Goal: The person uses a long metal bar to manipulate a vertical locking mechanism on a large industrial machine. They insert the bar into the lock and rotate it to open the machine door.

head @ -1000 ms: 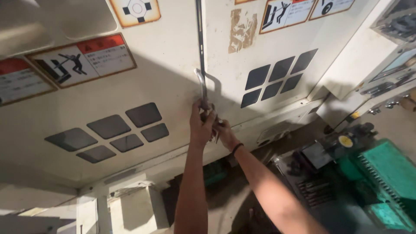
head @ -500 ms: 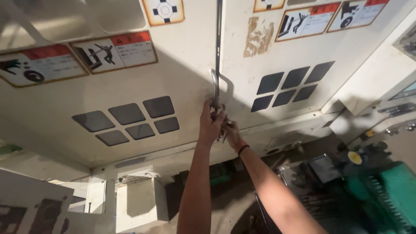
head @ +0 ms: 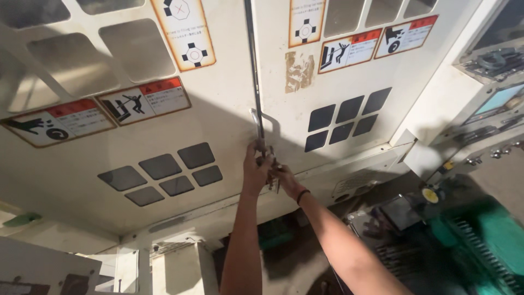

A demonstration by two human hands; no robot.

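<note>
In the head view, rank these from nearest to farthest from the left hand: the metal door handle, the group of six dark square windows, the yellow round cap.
From the left hand:
1. Metal door handle, just above it at the door seam.
2. Six dark square windows, to its left on the panel.
3. Yellow round cap, far right on the machine.

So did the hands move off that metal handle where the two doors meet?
No. Both the left hand and the right hand stay at the bottom of the metal handle, just under the seam between the cream doors.
</note>
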